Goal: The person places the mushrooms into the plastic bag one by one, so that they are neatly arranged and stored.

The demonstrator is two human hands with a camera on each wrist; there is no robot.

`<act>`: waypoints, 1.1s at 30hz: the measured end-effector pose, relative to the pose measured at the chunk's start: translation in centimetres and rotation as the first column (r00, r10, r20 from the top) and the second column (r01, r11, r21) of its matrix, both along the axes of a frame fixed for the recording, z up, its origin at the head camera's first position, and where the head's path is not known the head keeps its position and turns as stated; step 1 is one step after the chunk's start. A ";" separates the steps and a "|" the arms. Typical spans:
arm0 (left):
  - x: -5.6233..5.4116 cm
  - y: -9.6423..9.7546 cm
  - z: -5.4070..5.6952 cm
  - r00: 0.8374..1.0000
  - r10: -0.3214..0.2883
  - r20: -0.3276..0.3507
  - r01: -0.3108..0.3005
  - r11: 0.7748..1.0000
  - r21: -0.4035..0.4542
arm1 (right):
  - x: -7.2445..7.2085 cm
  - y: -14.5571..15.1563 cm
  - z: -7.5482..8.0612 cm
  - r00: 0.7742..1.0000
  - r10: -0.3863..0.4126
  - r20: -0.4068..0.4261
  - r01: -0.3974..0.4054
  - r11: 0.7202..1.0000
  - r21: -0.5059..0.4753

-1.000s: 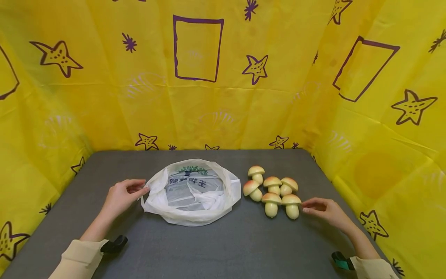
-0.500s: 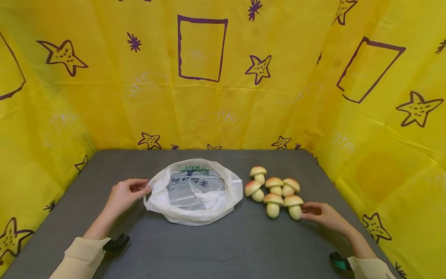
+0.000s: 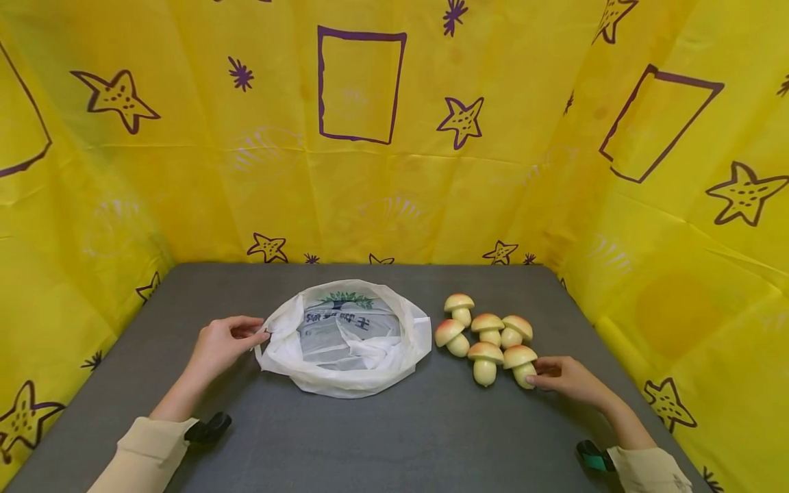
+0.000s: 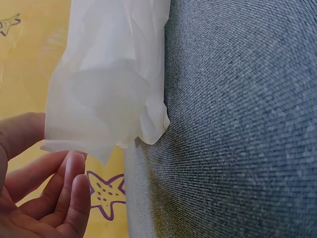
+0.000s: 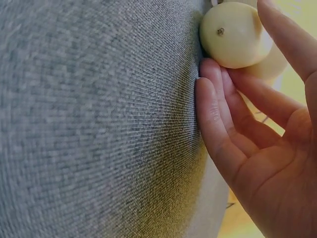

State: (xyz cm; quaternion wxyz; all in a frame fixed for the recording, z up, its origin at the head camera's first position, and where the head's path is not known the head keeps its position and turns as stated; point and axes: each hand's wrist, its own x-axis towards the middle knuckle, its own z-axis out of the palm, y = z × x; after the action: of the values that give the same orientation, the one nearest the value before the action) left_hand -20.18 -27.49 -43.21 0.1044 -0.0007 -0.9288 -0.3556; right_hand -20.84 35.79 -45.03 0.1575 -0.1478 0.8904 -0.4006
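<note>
Past beige cuffs [image 3: 148,445] on a ribbed grey cloth [image 3: 370,445], the left hand [image 3: 222,342] pinches the rim of a thin, crinkled white plastic bag [image 3: 345,385] gaping at centre-left, while the right hand [image 3: 570,380], thumb and fingers parted to a stem's width, grips a smooth, tilted toy mushroom [image 3: 524,373] at the cluster's near right. Five more glossy cream mushrooms [image 3: 485,370] with orange-flushed caps crowd between it and the bag, whose green leaf print [image 3: 346,300] tops dark characters too warped to read. Behind hangs a creased yellow curtain [image 3: 277,178] with purple starfish outlines.
</note>
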 end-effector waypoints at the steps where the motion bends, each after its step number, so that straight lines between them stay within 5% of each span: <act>1: 0.0 0.0 0.0 1.000 -0.002 0.002 0.002 1.000 0.002 | 0.0 0.0 0.0 1.000 0.005 -0.001 -0.005 1.000 0.000; 33: 0.1 0.0 0.0 0.999 -0.025 -0.036 0.024 0.999 -0.028 | -0.9 -0.3 0.1 1.000 0.005 0.022 -0.006 0.999 0.035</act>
State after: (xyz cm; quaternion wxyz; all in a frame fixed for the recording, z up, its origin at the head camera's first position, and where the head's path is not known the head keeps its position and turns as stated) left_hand -20.07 -27.52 -43.23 0.1170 -0.0199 -0.9315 -0.3437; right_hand -21.75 35.54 -44.96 0.1711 -0.1432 0.8950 -0.3863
